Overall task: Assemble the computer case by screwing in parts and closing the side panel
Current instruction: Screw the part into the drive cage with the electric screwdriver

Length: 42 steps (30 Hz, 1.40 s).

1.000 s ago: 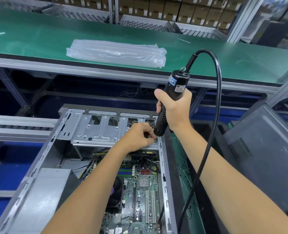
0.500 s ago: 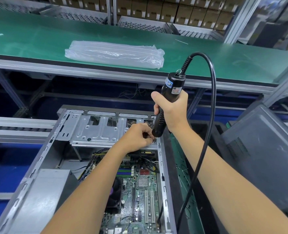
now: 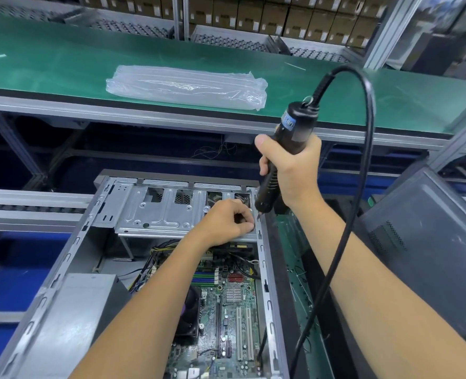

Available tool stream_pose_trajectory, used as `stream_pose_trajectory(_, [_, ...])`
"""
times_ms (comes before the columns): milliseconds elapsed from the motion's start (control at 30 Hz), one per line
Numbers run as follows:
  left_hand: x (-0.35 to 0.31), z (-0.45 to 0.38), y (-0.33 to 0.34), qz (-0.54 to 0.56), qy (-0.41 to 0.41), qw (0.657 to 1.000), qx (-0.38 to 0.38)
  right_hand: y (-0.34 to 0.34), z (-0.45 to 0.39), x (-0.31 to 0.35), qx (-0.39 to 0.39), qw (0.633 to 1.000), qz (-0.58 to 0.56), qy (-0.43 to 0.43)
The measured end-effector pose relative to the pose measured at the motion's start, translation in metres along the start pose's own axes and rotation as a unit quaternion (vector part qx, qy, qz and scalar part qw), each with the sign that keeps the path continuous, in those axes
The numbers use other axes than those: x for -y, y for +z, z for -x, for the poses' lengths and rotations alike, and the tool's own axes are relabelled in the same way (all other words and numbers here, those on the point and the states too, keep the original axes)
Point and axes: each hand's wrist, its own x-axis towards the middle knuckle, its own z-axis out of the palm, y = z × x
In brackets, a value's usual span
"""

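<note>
The open computer case [image 3: 133, 269] lies on its side in the lower middle of the view, its silver frame running from about 7 o'clock up toward 12 o'clock of the case opening. Inside it, the green motherboard [image 3: 226, 310] fills the lower right part, with a black fan [image 3: 189, 313] just left of it and a grey power supply box [image 3: 76, 310] at about 8 o'clock. A silver drive bracket [image 3: 160, 212] spans the far end of the case.

The right hand [image 3: 292, 168] is clenched around a black electric screwdriver [image 3: 281, 157], which stands tilted, top toward 1 o'clock; its tip points down at the far right corner of the case rim, just beside the left hand. A black cable [image 3: 363, 165] loops from the top of the tool, arcs to the right and falls across the right forearm toward 6 o'clock.

The left hand [image 3: 226, 220] rests on the right end of the drive bracket with its fingers curled, fingertips [image 3: 247, 225] close to the screwdriver tip; whether they pinch a screw cannot be told, as anything there is too small to see.

Beyond the case, at 12 o'clock, a green desk [image 3: 62, 64] carries a clear plastic bag [image 3: 185, 86]. A dark grey side panel [image 3: 423, 242] leans at about 3 o'clock, well apart from the case. Brown cartons [image 3: 281, 15] line the shelf at the top
</note>
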Motion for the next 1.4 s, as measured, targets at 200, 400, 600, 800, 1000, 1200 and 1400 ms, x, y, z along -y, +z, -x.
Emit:
stream_pose_trajectory(200, [0.002, -0.002, 0.003, -0.013, -0.001, 1.000, -0.010, -0.029, 0.000, 0.016, -0.042, 0.996, -0.077, 0.016])
stream_pose_trajectory(400, [-0.002, 0.001, 0.007, 0.008, -0.030, 0.999, -0.019, -0.065, 0.013, 0.021, -0.092, 0.992, -0.071, 0.047])
stream_pose_trajectory(600, [-0.009, 0.004, 0.001, 0.065, -0.092, 0.992, -0.054, -0.096, 0.034, 0.024, -0.123, 0.984, -0.075, 0.103])
stream_pose_trajectory(800, [-0.017, 0.005, -0.003, 0.143, -0.153, 0.971, -0.111, -0.109, 0.058, 0.013, -0.111, 0.973, -0.112, 0.166])
stream_pose_trajectory(1000, [-0.018, -0.003, -0.004, 0.164, -0.192, 0.958, -0.135, -0.106, 0.073, 0.006, -0.088, 0.961, -0.142, 0.219])
stream_pose_trajectory(1200, [-0.021, -0.009, -0.001, 0.146, -0.226, 0.954, -0.136, -0.122, 0.079, 0.009, -0.071, 0.964, -0.132, 0.220])
stream_pose_trajectory(1400, [-0.031, -0.006, -0.003, 0.170, -0.226, 0.947, -0.152, -0.135, 0.082, 0.004, -0.070, 0.960, -0.125, 0.241])
